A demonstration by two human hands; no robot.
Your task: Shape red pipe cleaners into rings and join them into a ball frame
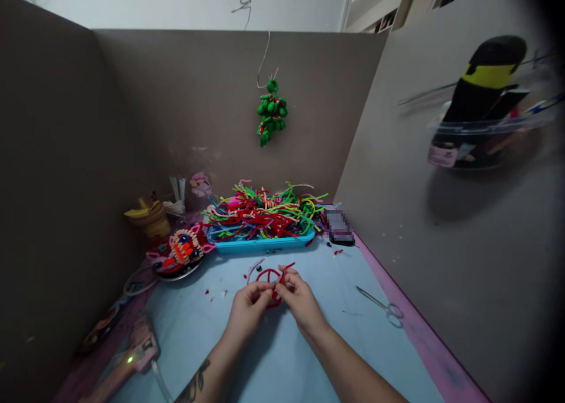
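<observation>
Between my two hands is a red pipe cleaner shape (pixel 268 272), bent into a rounded frame with a bar inside and a loose end sticking up to the right. My left hand (pixel 251 304) pinches its lower left side between thumb and fingers. On the other side my right hand (pixel 299 297) grips the red strand with thumb and fingers closed. Just beyond lie a lilac pipe cleaner piece (pixel 253 267) and a small dark bead (pixel 259 268). My fingers hide part of the red shape.
Behind stands a blue tray (pixel 265 245) heaped with colourful pipe cleaners. Scissors (pixel 382 305) and a phone (pixel 339 226) lie right. A pink glue gun (pixel 143 344) with a green light and a plate of red and orange pipe cleaner figures (pixel 185 250) are left. Grey panels enclose the table.
</observation>
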